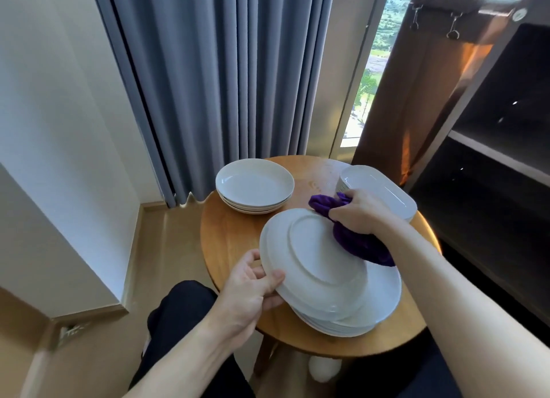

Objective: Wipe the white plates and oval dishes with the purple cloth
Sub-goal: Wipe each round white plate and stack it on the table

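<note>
A white plate (315, 257) is tilted with its underside up above a stack of white plates (378, 305) on the round wooden table (238, 237). My left hand (253, 290) grips the tilted plate's near-left rim, thumb on top. My right hand (360, 210) grips the bunched purple cloth (354, 240) and presses it against the plate's far-right edge. A stack of shallow white bowls (254, 185) stands at the table's back left. White oval dishes (384, 189) are stacked at the back right, partly hidden behind my right hand.
Grey curtains (223, 70) hang behind the table. A dark shelf unit (491, 144) stands close on the right. A white wall and ledge (59, 189) are on the left. My dark-trousered legs (184, 317) are below the table's near edge.
</note>
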The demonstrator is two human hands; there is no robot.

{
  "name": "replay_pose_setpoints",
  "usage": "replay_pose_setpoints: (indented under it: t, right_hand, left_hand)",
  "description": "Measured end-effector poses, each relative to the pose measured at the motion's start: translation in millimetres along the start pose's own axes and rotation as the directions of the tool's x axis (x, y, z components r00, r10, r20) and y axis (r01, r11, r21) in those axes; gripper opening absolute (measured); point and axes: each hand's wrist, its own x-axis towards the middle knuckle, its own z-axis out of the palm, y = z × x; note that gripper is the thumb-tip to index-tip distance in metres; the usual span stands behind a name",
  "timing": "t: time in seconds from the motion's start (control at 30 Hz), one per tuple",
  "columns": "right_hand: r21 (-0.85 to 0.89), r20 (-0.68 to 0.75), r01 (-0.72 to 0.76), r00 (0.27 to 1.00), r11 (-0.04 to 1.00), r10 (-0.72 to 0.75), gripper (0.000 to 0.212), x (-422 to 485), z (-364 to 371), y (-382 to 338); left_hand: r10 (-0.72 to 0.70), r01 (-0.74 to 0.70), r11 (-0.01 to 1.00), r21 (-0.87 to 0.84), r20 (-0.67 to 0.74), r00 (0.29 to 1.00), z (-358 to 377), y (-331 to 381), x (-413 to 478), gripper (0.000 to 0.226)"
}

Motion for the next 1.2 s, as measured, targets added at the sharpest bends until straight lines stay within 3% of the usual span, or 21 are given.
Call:
replay_pose_setpoints:
  t: [0.13, 0.3, 0.5, 0.77, 0.9, 1.03, 1.2]
  right_hand:
    - [0.153, -0.097, -0.072, 0.991, 0.986, 0.087, 0.012, -37.0, 15.6, 41.2]
    - [0.209, -0.23, -0.05, 0.968, 0.977, 0.099, 0.03, -107.7, 41.1, 58.2]
    - [-0.175, -0.339, 0.075, 0.931, 0.982, -0.131, 0.05, -158.8, 78.0, 23.2]
    - [-0.321, -0.409, 0.21, 0.849, 0.924, -0.335, 0.054, -171.4, 93.6, -5.8]
    - [-0.431, -0.383, 0.28, 0.804, 0.858, -0.455, 0.048, -170.8, 107.5, -25.9]
    - [-0.539, -0.376, 0.231, 0.794, 0.81, -0.478, 0.033, -160.9, 109.5, -44.4]
    - [-0.592, -0.326, 0.356, 0.715, 0.723, -0.619, 0.021, -160.1, 103.3, -26.6]
  left_hand:
    - [-0.016, 0.015, 0.999, -0.052, -0.014, 1.0, -2.6, -0.1, -0.7, 0.059]
    - [-0.017, 0.014, 0.997, -0.075, -0.041, 0.999, -4.7, -2.7, 2.1, 0.059]
    - [0.003, -0.004, 0.998, -0.064, -0.01, 1.0, -4.8, -6.9, 1.3, 0.061]
    - [0.039, -0.038, 0.999, -0.019, 0.034, 0.999, -2.5, -6.5, 1.5, 0.048]
    - [-0.004, 0.004, 1.0, 0.03, 0.002, 1.0, -2.8, -8.1, 0.8, 0.06]
    - [-0.038, 0.038, 0.999, 0.002, 0.062, 0.997, -6.3, -5.8, 0.1, 0.066]
    - [0.007, -0.006, 1.0, -0.023, 0.038, 0.999, -4.0, -3.6, 3.5, 0.045]
